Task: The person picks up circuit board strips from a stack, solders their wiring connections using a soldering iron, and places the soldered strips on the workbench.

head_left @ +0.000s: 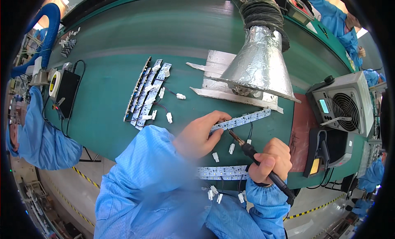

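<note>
My left hand (198,134) pinches the left end of a narrow white LED circuit board (249,119) between thumb and fingers. The board slants up to the right over the green mat. Wrapped in my right hand (272,160) is a soldering iron (248,149) with a black handle. Its metal tip meets the board's lower edge close to my left thumb; whether it touches cannot be made out. Short dark wires with white plug connectors (232,148) hang below the board. More LED boards (226,172) lie at the near edge, partly behind my right wrist.
Left of centre sits a group of LED boards (144,95) with wired plugs. A foil-covered fume hood (263,62) hangs over white metal rails (216,85). To the right stand a fan unit (345,105) and a soldering-iron stand (325,150). A black-and-white device (66,91) is at left. Co-workers' blue sleeves (53,136) show around.
</note>
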The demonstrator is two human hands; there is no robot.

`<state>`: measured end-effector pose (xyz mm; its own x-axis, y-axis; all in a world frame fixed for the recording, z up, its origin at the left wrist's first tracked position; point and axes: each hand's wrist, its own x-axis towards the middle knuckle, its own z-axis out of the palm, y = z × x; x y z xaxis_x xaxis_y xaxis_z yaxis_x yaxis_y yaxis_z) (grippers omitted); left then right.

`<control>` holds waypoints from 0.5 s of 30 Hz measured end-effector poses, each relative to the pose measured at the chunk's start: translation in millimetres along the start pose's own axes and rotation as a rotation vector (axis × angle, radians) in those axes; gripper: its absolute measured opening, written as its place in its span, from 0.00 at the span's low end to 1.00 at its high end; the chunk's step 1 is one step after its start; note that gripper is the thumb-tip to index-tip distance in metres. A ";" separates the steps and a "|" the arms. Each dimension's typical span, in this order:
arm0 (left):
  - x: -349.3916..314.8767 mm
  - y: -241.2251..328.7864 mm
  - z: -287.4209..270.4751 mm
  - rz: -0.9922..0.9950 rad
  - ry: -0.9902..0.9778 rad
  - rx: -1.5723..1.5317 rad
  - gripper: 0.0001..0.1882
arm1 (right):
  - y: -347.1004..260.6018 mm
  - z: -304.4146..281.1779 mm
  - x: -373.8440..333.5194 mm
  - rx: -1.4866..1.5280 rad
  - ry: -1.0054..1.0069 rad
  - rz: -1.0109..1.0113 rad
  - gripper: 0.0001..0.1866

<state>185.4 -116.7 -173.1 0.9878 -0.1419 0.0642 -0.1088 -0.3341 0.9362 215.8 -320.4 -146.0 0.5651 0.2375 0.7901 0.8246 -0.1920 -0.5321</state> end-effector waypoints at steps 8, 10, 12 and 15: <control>0.2 -0.5 -0.2 -0.012 -0.015 -0.017 0.16 | -0.8 2.4 0.6 -0.001 0.022 0.015 0.18; 0.3 -0.3 -0.4 -0.016 -0.017 -0.011 0.16 | -0.9 2.4 0.3 -0.001 0.027 0.016 0.18; 0.5 0.6 -0.6 -0.019 -0.020 -0.004 0.17 | -0.3 2.0 0.6 0.010 0.019 0.016 0.18; 0.1 1.5 -2.2 -0.007 -0.024 -0.012 0.17 | 2.1 -3.0 0.5 0.014 0.011 0.005 0.18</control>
<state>185.6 -115.2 -170.9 0.9856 -0.1616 0.0493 -0.1002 -0.3240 0.9407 217.7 -323.5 -145.9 0.5694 0.2259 0.7904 0.8218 -0.1802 -0.5405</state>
